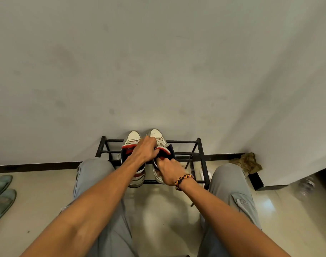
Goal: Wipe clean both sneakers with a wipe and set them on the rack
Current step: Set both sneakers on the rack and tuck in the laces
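Observation:
Two white sneakers with red and navy collars stand side by side on a low black metal rack (201,145), toes toward the wall. The left sneaker (133,137) is partly hidden under my left forearm. My left hand (144,150) reaches across onto the right sneaker (155,134), fingers curled over its laces and tongue. My right hand (168,170), with a braided band at the wrist, grips the heel collar of the same sneaker. No wipe shows in view.
The rack stands against a pale wall with a black skirting. A crumpled olive cloth (246,163) lies on the floor at the right corner. Two teal slippers (0,193) sit at the far left. My knees in grey trousers flank the rack.

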